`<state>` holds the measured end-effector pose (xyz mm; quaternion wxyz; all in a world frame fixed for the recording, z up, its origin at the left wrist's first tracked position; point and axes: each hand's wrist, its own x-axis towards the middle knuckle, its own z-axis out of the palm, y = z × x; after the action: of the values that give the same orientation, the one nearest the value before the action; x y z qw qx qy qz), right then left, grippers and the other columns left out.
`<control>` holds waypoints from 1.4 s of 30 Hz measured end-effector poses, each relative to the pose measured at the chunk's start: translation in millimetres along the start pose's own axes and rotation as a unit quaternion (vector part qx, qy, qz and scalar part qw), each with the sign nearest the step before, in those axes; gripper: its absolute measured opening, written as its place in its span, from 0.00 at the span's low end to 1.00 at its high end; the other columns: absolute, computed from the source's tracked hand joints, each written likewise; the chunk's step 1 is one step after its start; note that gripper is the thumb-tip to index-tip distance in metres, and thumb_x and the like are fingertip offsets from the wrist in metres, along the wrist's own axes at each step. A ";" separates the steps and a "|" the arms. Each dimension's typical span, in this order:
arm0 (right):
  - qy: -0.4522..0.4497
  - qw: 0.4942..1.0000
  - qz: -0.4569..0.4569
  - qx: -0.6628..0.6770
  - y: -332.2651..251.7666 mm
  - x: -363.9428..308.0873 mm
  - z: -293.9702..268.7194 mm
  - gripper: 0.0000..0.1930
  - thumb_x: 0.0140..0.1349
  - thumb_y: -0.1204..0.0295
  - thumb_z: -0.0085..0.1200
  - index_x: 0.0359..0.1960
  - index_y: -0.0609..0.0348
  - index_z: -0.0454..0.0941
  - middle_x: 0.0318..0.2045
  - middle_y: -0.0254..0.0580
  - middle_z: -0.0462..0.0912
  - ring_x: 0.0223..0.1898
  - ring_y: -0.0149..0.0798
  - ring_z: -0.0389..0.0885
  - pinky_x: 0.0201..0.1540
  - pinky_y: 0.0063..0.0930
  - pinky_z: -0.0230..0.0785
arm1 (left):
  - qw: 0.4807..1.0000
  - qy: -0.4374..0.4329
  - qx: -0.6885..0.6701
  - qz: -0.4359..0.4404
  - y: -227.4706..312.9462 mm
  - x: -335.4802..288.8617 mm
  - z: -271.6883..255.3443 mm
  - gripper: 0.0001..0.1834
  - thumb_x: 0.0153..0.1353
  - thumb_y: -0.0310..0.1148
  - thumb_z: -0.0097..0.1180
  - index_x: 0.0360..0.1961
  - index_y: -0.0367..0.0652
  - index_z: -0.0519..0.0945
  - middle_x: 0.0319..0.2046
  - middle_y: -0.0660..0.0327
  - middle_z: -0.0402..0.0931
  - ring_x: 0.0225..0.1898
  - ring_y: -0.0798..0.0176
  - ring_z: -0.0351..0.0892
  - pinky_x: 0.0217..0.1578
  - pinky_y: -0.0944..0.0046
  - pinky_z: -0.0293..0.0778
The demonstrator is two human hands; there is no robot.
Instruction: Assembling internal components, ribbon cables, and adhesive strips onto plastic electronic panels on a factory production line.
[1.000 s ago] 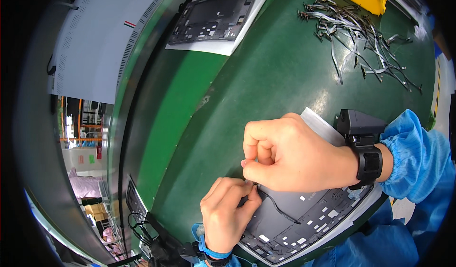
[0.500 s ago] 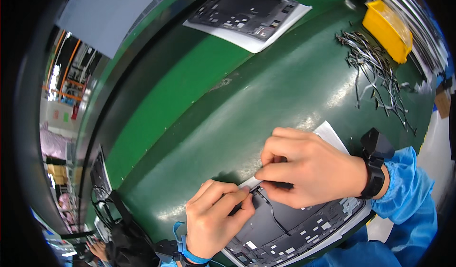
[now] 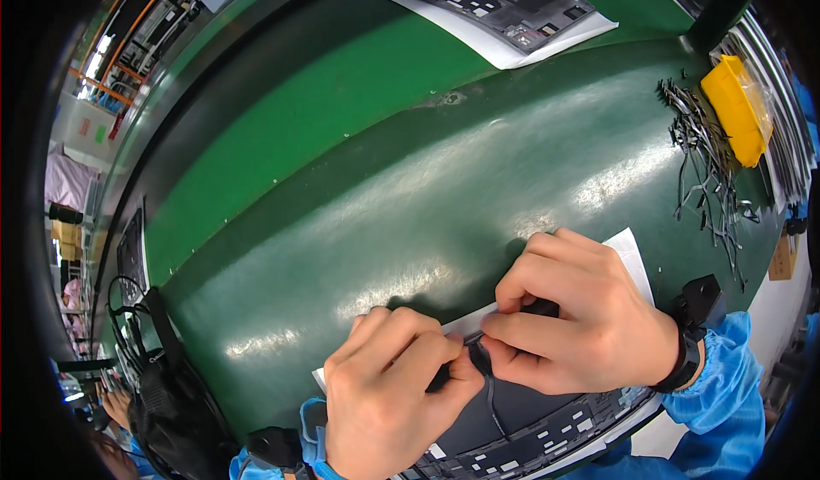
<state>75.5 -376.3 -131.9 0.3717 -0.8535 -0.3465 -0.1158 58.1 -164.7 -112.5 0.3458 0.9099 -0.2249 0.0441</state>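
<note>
A dark flat device panel with small white labels lies before me on a white sheet. A thin black cable runs across it to the far edge, where its upper end disappears between my fingertips. My left hand is closed in a pinch at that end, thumb against forefinger. Just beside it, my right hand pinches at the same stretch of cable, its fingers curled. The fingers cover the exact grip points. The panel's near part is cut off by the lower rim.
A second dark panel rests on white sheeting across the green bench. At far right, loose cables are heaped beside a yellow bin. A black bag stands at left, near another person's hand.
The view has shifted, so the bench things sit differently in it. My hands have come closer together at the panel's far edge, both still pinching.
</note>
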 end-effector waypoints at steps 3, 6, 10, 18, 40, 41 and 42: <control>-0.007 1.000 -0.009 -0.006 1.5 -1.3 -1.1 0.12 0.40 0.73 0.70 0.20 0.56 0.76 0.28 0.35 0.71 0.30 0.40 0.73 0.28 0.35 0.62 | 1.000 -0.001 -0.013 -0.009 0.1 0.3 0.9 0.10 0.39 0.18 0.72 0.25 0.38 0.84 0.28 0.59 0.81 0.28 0.57 0.80 0.28 0.62 0.75; -0.007 1.000 0.001 -0.011 -0.9 -2.8 -1.4 0.12 0.40 0.72 0.70 0.20 0.56 0.75 0.29 0.35 0.71 0.30 0.40 0.73 0.28 0.35 0.61 | 1.000 -0.004 -0.016 -0.013 1.3 0.1 1.9 0.10 0.40 0.19 0.72 0.25 0.38 0.84 0.28 0.59 0.81 0.28 0.57 0.80 0.28 0.62 0.75; -0.006 1.000 -0.007 -0.026 0.5 -1.7 -0.9 0.12 0.40 0.72 0.70 0.19 0.56 0.75 0.28 0.35 0.71 0.30 0.40 0.74 0.28 0.35 0.62 | 1.000 -0.008 0.000 -0.005 2.3 -0.5 0.4 0.11 0.39 0.19 0.72 0.26 0.38 0.84 0.28 0.60 0.81 0.27 0.58 0.79 0.27 0.62 0.74; 0.005 0.998 -0.064 -0.022 5.9 4.1 -0.5 0.11 0.42 0.76 0.67 0.17 0.58 0.73 0.27 0.35 0.72 0.27 0.39 0.74 0.25 0.34 0.65 | 0.995 0.048 0.045 0.073 -2.1 -4.1 7.7 0.13 0.35 0.16 0.70 0.25 0.39 0.82 0.26 0.62 0.79 0.25 0.58 0.75 0.26 0.62 0.70; 0.013 0.990 0.009 0.142 14.7 8.0 -3.8 0.05 0.44 0.79 0.70 0.23 0.61 0.85 0.26 0.36 0.82 0.26 0.39 0.80 0.24 0.31 0.69 | 0.993 0.054 -0.012 0.102 -12.0 -4.5 10.5 0.14 0.36 0.18 0.72 0.28 0.39 0.84 0.27 0.60 0.78 0.25 0.57 0.74 0.27 0.60 0.67; 0.015 0.990 0.010 0.143 15.2 7.7 -3.5 0.05 0.44 0.79 0.70 0.23 0.61 0.85 0.26 0.36 0.82 0.26 0.39 0.80 0.24 0.31 0.69 | 0.993 0.052 -0.012 0.103 -14.0 -4.6 11.6 0.14 0.36 0.18 0.72 0.28 0.39 0.84 0.27 0.60 0.78 0.25 0.57 0.74 0.27 0.60 0.67; 0.015 0.990 0.012 0.143 14.9 7.5 -3.3 0.05 0.44 0.79 0.70 0.23 0.61 0.85 0.26 0.36 0.81 0.26 0.40 0.80 0.24 0.32 0.70 | 0.991 0.057 -0.008 0.119 -17.4 -6.0 13.5 0.15 0.36 0.18 0.72 0.29 0.39 0.85 0.27 0.60 0.78 0.25 0.57 0.74 0.27 0.60 0.67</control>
<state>91.3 -382.1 -134.5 0.4963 -0.7939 -0.3434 -0.0737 59.4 -159.7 -134.7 0.3581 0.8695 -0.3121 0.1354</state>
